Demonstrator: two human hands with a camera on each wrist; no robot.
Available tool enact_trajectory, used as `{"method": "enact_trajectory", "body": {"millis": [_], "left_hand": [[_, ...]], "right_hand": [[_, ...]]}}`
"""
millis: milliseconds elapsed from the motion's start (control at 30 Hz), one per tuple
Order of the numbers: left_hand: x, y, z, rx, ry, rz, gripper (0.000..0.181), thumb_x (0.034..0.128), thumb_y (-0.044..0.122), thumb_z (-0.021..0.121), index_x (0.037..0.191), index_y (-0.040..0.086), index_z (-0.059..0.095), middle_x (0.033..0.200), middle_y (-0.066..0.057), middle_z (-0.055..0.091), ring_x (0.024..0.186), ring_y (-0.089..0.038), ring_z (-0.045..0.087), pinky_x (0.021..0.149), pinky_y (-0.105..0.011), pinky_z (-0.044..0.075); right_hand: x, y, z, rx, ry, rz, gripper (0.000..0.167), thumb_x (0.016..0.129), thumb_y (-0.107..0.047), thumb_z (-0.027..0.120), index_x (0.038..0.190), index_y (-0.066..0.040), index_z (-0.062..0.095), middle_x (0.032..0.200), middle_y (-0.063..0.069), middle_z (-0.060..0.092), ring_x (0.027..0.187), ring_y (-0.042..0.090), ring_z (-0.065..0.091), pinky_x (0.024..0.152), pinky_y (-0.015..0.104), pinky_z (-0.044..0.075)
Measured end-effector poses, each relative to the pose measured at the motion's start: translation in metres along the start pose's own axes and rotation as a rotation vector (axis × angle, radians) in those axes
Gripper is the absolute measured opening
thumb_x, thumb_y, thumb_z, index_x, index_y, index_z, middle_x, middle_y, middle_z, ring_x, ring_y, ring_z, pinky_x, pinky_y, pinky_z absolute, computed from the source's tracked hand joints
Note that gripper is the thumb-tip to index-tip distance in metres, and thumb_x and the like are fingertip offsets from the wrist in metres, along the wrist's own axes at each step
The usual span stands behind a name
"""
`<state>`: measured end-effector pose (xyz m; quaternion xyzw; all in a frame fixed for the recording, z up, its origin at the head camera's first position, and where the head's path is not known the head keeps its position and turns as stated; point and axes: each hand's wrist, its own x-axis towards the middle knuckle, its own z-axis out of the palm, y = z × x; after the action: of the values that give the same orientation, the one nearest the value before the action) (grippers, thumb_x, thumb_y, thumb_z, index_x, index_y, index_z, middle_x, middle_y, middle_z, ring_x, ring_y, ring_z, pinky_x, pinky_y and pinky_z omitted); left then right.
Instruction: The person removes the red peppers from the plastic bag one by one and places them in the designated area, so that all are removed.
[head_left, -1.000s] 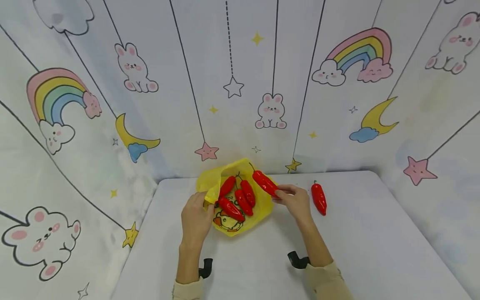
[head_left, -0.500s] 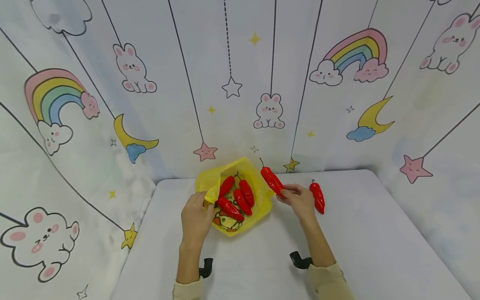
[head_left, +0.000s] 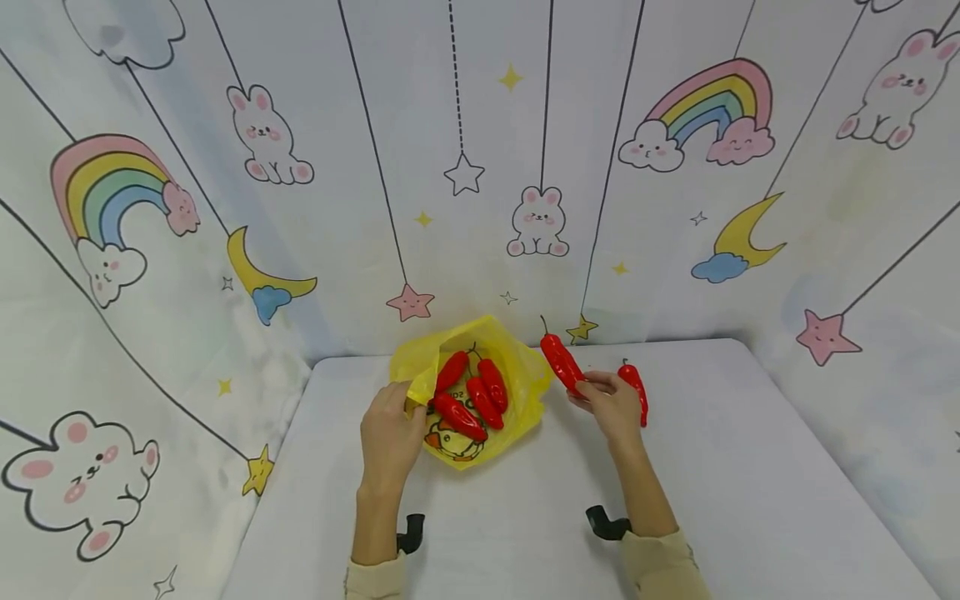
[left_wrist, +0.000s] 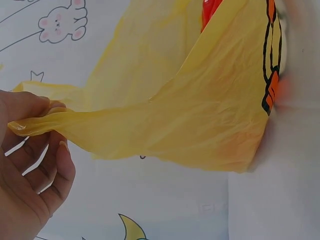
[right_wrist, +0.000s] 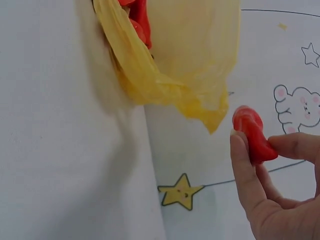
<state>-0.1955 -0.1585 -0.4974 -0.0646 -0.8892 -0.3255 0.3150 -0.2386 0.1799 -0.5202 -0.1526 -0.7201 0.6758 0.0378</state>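
A yellow plastic bag point(head_left: 517, 417) with a duck print lies on the white table with its mouth spread, and several red chili peppers point(head_left: 459, 417) are inside it. My left hand point(head_left: 392, 433) pinches the bag's left rim; the left wrist view shows the plastic point(left_wrist: 165, 125) drawn between thumb and fingers. Just right of the bag, my right hand point(head_left: 611, 407) holds another red chili pepper point(head_left: 561, 362) by its lower end, stem pointing up and left. In the right wrist view this pepper point(right_wrist: 252, 135) is apart from the bag's edge.
One more red chili pepper point(head_left: 634, 390) lies on the white table point(head_left: 735, 467), partly behind my right hand. A cloth backdrop point(head_left: 337, 208) printed with rabbits, stars and rainbows stands behind and at both sides. Black curved pieces point(head_left: 411, 533) sit at both wrists.
My right hand has moved to the right, carrying its chili pepper from over the bag's right rim to beside the bag. My left hand keeps its hold on the bag.
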Motion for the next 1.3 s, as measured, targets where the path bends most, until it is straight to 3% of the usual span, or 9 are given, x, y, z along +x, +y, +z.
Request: {"method": "enact_trajectory", "body": {"millis": [1133,1300], "left_hand": [[0.000,-0.007,-0.003,0.007,0.023,-0.024,0.024,0.0866,-0.001,0.073,0.111,0.001,0.074,0.098,-0.010,0.072,0.089,-0.027,0.064,0.080,-0.043,0.058],[0.001,-0.008,-0.003,0.011,0.028,-0.014,0.024,0.0864,-0.002,0.073,0.110,0.001,0.074,0.098,-0.010,0.072,0.090,-0.027,0.065,0.082,-0.043,0.059]], "right_hand": [[-0.004,0.042,-0.027,0.083,0.176,0.010,0.044,0.101,-0.022,0.068,0.137,0.002,0.059,0.129,0.025,0.063,0.093,0.022,0.077,0.089,0.037,0.058],[-0.003,0.046,-0.033,0.070,0.216,0.027,0.044,0.100,-0.021,0.069,0.137,0.003,0.059,0.129,0.023,0.062,0.098,0.029,0.076,0.090,0.039,0.057]]}}
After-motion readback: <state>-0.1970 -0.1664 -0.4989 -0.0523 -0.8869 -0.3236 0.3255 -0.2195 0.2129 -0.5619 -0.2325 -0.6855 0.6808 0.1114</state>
